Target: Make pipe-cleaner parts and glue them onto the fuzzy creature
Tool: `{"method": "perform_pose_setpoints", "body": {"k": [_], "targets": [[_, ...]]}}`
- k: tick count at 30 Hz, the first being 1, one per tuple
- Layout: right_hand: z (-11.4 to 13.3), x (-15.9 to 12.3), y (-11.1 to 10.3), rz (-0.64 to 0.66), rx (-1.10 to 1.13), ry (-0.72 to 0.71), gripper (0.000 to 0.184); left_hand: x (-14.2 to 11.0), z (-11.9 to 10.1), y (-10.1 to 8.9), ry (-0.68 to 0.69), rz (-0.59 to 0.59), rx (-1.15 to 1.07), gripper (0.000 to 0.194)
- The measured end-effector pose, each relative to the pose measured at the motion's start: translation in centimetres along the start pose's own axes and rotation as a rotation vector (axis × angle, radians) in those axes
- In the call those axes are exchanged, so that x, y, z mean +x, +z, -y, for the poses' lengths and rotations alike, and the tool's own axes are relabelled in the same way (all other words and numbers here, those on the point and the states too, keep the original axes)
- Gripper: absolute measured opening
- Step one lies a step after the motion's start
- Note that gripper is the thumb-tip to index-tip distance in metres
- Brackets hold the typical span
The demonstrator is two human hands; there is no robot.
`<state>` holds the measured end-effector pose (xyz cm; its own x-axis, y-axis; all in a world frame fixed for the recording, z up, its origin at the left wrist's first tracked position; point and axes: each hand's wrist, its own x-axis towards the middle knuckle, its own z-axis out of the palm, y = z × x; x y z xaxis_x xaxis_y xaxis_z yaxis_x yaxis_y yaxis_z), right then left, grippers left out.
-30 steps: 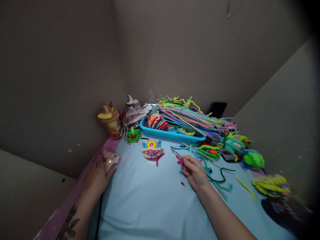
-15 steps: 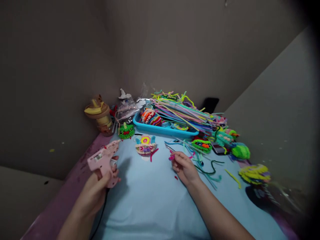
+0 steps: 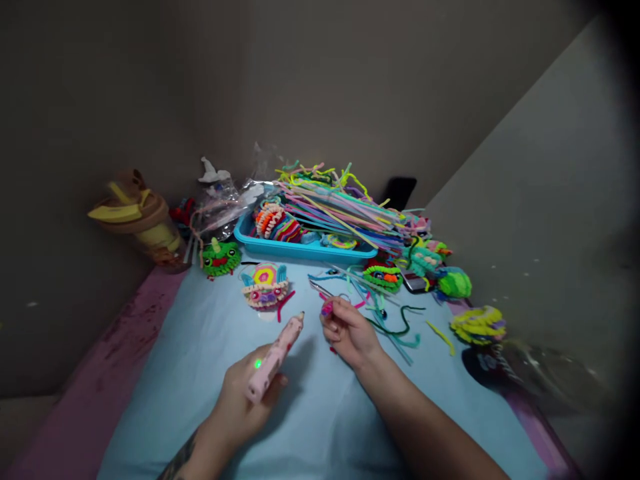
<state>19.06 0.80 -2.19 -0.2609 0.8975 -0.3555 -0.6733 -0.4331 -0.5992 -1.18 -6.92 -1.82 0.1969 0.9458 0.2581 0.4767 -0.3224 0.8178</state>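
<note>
My left hand (image 3: pixel 240 393) is wrapped round a pink hot glue gun (image 3: pixel 275 360), whose green light is lit and whose nozzle points toward my other hand. My right hand (image 3: pixel 353 333) pinches a small magenta piece of fuzzy pipe cleaner (image 3: pixel 327 309) between its fingertips. A pointed metal tool (image 3: pixel 320 288) shows just beyond those fingers; whether the hand holds it too is unclear. Left of them lies a cream pipe-cleaner face (image 3: pixel 265 288) with pink eyes, blue ears and a yellow-pink flower. A bent magenta strip (image 3: pixel 286 305) lies at its right side.
A blue tray (image 3: pixel 305 250) at the back holds a striped piece and many pipe cleaners (image 3: pixel 345 207). Green pipe-cleaner faces (image 3: pixel 220 259) and other fuzzy pieces (image 3: pixel 479 325) lie around. Loose strips (image 3: pixel 400 327) are at right. A tan cup (image 3: pixel 155 233) stands at back left.
My left hand has moved right with the glue gun, turning its nozzle toward my right hand. The whole view has shifted, so the table's things appear further left.
</note>
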Motion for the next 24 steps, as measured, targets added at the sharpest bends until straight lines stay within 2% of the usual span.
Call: {"method": "perform_pose_setpoints", "body": {"k": [3,7,14,24], "targets": [[-0.2,-0.4,0.4,0.000,-0.017,0.031,0.019,-0.1,0.1,0.0,0.157,0.053,0.092,0.028],[-0.7,-0.8,1.0,-0.027,0.017,0.060,0.018,0.3,-0.6,-0.1,0.255,0.102,0.149,0.014],[-1.0,-0.8,1.1,-0.043,0.063,0.095,0.017,-0.2,0.2,0.5,0.246,0.194,0.181,0.024],[-1.1,-0.9,1.3,-0.030,0.030,0.109,0.017,-0.2,0.1,0.4,0.205,0.170,0.219,0.019]]}}
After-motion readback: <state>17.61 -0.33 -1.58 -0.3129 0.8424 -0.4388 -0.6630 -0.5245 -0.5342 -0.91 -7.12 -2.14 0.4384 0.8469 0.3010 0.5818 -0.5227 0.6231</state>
